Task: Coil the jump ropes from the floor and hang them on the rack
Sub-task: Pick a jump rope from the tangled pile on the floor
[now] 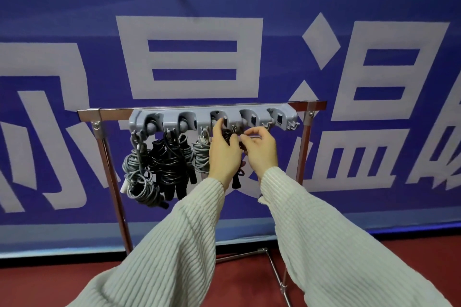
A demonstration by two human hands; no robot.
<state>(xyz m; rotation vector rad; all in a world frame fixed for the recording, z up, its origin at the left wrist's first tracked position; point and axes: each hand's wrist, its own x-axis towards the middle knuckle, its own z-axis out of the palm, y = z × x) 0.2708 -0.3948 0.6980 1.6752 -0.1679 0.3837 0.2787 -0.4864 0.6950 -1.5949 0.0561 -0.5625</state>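
Hands are seen close together in front of the grey hook rack (212, 119), both raised to the hooks near its middle. The left hand (223, 154) is held with its back to the camera, and its fingers reach up to touch the third holder of the rack; whether its grip is closed on something cannot be told, because the palm is hidden. The right hand (262, 149) is curled, and its thumb and forefinger are pinched on the black jump rope (228, 136) just under a small hook. Most of this rope is hidden behind the two hands; one black handle (235, 180) is seen hanging below the left wrist.

Three coiled ropes are hung on the rack to the left of the hands. A grey rope (202, 157) is placed just beside the left hand, a black bundle (171, 164) is hung next to it, and another grey bundle (139, 177) is hung at the far left and reaches lowest. The rack is fixed on a chrome frame (109, 157), which is stood on a red floor (37, 286). Both arms are covered by cream ribbed sleeves (179, 244). A blue banner (274, 2) with large white characters is stretched behind the frame.
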